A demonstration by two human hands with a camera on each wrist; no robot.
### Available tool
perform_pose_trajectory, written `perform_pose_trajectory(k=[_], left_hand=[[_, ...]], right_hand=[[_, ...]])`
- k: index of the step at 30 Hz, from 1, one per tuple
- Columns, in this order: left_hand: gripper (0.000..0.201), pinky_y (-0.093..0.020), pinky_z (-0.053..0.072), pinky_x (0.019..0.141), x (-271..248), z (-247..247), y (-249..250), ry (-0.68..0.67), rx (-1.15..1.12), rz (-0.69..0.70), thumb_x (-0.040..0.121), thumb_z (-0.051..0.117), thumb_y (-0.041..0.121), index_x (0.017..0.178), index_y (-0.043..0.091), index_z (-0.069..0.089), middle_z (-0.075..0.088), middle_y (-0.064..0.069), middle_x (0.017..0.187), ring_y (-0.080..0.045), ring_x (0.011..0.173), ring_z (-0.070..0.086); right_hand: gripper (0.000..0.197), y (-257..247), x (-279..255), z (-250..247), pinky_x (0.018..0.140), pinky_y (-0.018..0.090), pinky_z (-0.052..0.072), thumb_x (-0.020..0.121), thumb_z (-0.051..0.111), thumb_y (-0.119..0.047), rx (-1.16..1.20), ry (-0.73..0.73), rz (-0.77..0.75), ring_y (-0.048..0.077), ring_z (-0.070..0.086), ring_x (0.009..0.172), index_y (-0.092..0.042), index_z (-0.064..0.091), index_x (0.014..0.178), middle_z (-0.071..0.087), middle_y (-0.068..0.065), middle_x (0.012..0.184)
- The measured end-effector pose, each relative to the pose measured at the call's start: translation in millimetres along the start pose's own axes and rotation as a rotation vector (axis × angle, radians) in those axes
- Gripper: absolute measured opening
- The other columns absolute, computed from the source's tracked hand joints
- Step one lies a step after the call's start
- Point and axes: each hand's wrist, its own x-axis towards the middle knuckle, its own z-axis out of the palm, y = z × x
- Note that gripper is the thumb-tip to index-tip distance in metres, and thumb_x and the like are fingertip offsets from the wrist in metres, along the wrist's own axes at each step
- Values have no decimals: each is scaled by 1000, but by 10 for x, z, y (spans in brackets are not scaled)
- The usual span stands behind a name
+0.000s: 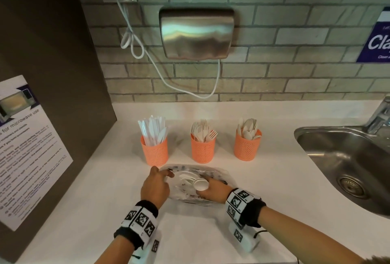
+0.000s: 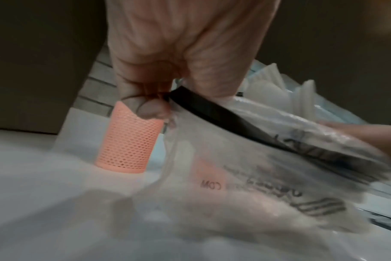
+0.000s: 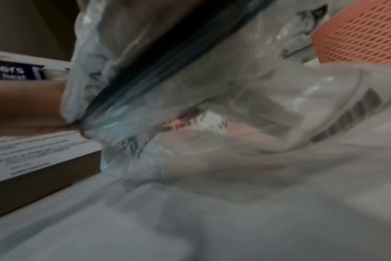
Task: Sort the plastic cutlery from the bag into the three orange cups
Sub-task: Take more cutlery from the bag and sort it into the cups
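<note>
With the left hand pinching the bag rim just before the fork cup, the right hand, gripping stacked spoons, should lift them straight out.

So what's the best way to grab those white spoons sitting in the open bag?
Probably by the stacked bowls of the white spoons, from above through the bag's open mouth: they lie flat and nested, bowls toward the right hand.

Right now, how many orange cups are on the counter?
3, in a row behind the bag: left cup holds knives, middle cup forks, right cup spoons. None looks hidden.
</note>
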Motion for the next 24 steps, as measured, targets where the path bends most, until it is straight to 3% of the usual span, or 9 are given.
perform_pose_trajectory(k=[2,6,11,13,15,17,20,22,24], left_hand=[[46,-30,44,86,-68,38,44,-88,14,18,84,42,-4,120,20,57,47,-7,123,-28,105,58],[44,-28,36,100,59,-2,109,-179,-142,-44,85,45,3,126,16,53,49,-8,134,-25,122,49],[48,-32,40,98,43,39,154,-225,-17,-87,87,42,5,132,19,46,44,-11,135,-29,118,52],[49,-34,42,96,-20,101,167,-240,69,-111,88,39,4,135,19,42,39,-12,133,-33,115,54],[47,-34,43,95,-37,117,193,-237,92,-128,90,40,8,135,20,42,37,-12,132,-34,113,55],[38,-32,44,94,-10,76,200,-244,51,-130,90,45,17,128,22,49,39,-12,128,-32,105,58],[11,-26,42,90,38,-72,148,-259,-87,-72,85,55,32,92,29,62,48,-7,117,-23,94,56],[7,-25,42,91,61,-209,131,-125,-266,30,79,62,36,74,32,64,59,-4,105,-20,98,58],[12,-18,40,87,33,-371,215,90,-487,125,86,62,18,76,22,68,63,3,92,-10,95,56]], right_hand=[[73,49,-3,-57,109,32,33,75,51,-50,15,10,8,21,47,127,-24,33,141,51,1,138],[59,28,-175,-92,104,15,25,91,57,-22,-37,-41,-147,12,39,130,-14,30,143,44,0,141],[48,-3,-184,-5,90,27,46,82,58,-32,80,233,-342,14,60,104,-13,52,125,66,2,116],[36,-83,-161,-16,73,19,46,77,59,-33,270,353,-346,0,61,83,-20,58,110,67,-12,93],[21,-223,-145,-112,60,11,44,81,63,-15,488,441,-331,-6,58,64,-25,54,96,60,-13,76],[15,-377,-155,-300,51,12,46,87,58,-3,648,526,-323,-3,56,51,-16,53,93,54,-4,69],[18,-540,-179,-647,49,22,47,90,51,0,827,636,-342,3,50,42,-13,53,78,49,4,58],[23,-588,-189,-843,50,25,45,90,48,3,939,681,-339,6,48,39,-14,52,75,47,4,55],[22,-610,-191,-982,48,24,43,90,47,4,1015,709,-359,7,45,39,-14,50,77,46,-1,50]])
